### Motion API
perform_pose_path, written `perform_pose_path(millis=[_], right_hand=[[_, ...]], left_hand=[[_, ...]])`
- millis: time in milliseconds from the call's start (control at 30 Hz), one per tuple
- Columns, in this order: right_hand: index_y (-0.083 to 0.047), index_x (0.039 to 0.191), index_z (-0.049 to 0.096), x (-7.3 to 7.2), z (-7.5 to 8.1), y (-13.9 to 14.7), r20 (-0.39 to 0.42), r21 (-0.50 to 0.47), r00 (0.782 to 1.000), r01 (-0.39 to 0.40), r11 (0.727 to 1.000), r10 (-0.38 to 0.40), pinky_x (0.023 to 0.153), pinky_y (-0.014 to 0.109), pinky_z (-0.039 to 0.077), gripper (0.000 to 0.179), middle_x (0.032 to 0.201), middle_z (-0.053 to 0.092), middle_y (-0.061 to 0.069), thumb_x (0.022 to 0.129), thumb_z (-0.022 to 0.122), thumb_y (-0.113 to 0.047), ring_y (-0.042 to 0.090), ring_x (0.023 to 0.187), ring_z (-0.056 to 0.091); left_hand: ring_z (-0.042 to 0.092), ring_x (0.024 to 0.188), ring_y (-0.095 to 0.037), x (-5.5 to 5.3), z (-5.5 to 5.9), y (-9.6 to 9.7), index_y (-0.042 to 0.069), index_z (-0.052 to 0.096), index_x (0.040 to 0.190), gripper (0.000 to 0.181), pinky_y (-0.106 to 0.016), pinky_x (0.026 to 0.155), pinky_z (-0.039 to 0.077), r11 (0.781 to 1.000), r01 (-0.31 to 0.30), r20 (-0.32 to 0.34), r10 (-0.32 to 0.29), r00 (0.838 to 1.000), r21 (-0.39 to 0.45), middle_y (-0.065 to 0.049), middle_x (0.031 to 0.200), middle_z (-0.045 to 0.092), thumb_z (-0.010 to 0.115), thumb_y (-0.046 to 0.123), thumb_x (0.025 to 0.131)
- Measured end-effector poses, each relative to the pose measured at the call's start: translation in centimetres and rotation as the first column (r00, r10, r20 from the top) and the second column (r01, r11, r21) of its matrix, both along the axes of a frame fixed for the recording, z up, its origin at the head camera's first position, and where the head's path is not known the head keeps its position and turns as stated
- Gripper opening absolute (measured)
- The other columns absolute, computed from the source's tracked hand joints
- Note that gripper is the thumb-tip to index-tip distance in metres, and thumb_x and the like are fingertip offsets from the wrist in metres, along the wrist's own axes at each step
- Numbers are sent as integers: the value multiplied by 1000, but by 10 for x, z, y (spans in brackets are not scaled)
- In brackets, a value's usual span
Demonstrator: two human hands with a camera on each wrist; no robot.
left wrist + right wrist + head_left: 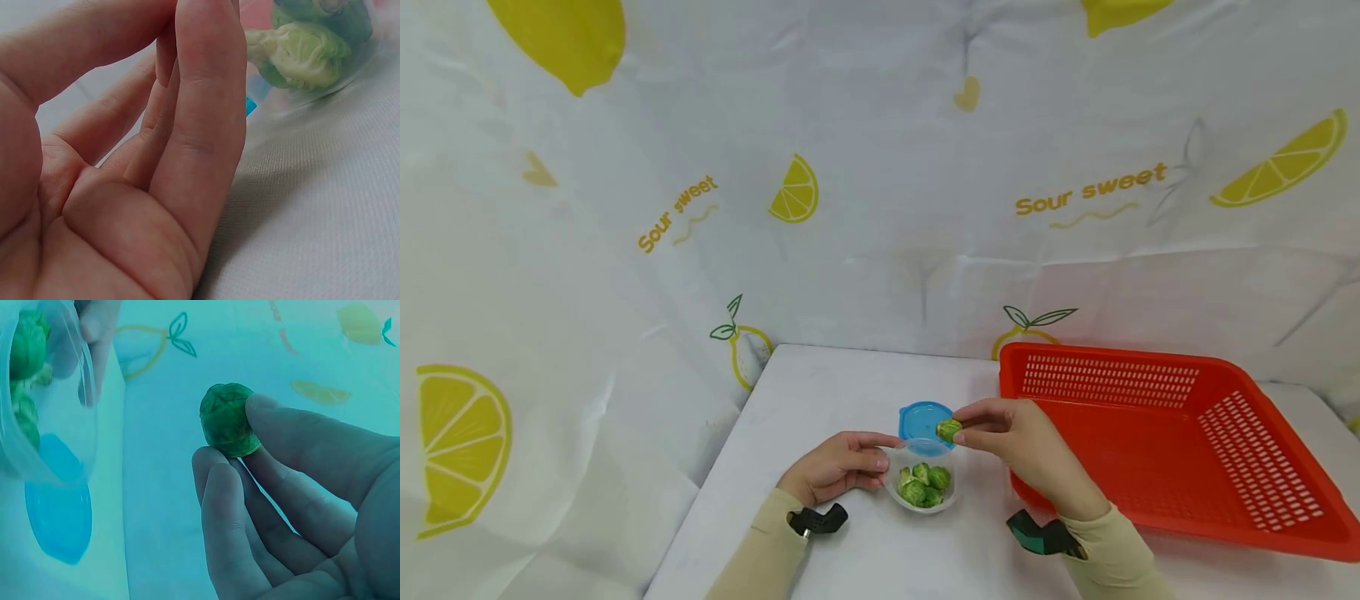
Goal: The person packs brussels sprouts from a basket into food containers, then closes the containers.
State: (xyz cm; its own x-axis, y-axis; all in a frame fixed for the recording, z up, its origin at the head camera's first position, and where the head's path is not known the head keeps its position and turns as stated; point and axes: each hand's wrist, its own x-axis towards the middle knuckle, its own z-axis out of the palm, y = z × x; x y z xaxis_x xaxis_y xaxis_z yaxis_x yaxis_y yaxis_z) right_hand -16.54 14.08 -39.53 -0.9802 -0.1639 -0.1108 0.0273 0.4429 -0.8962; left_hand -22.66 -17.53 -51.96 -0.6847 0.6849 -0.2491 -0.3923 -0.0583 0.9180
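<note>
Fingers (225, 512) of the right hand (1028, 437), parted just a sprout's width, pinch one Brussels sprout (949, 430) near the clear bowl (922, 509) of other sprouts (913, 492); the left hand (838, 467) touches the bowl, whether gripping I cannot tell.

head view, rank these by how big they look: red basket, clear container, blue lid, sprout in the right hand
1. Red basket
2. Clear container
3. Blue lid, partly covered, so judged by what shows
4. Held sprout
</note>
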Motion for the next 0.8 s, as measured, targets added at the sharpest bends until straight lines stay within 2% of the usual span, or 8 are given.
perform_pose_path(millis=[233,433,800], right_hand=[[-13,116,82,-1,-13,-30,-37,5,998,-49,999,49,93,41,67,22,104,82,2,95,85,-20,15,95,76],[-11,112,82,-4,-23,-39,-87,49,993,-82,995,86,90,39,68,19,102,82,1,94,85,-17,14,92,77],[-15,105,83,-2,-30,-53,-63,115,997,-45,992,53,84,39,69,14,97,80,-1,92,86,-13,14,89,74]], left_hand=[[71,84,-5,-1,0,-1,1,57,154,52,-22,83,65,1000,2,-9,-2,1000,-4,5,96,72,68,5,103],[70,83,-5,-3,1,-1,-1,56,154,52,-22,81,64,1000,11,-10,-11,1000,11,4,95,73,66,4,104],[71,82,-5,0,1,-1,-1,54,156,54,-22,82,65,999,14,4,-14,1000,33,5,95,74,66,3,103]])
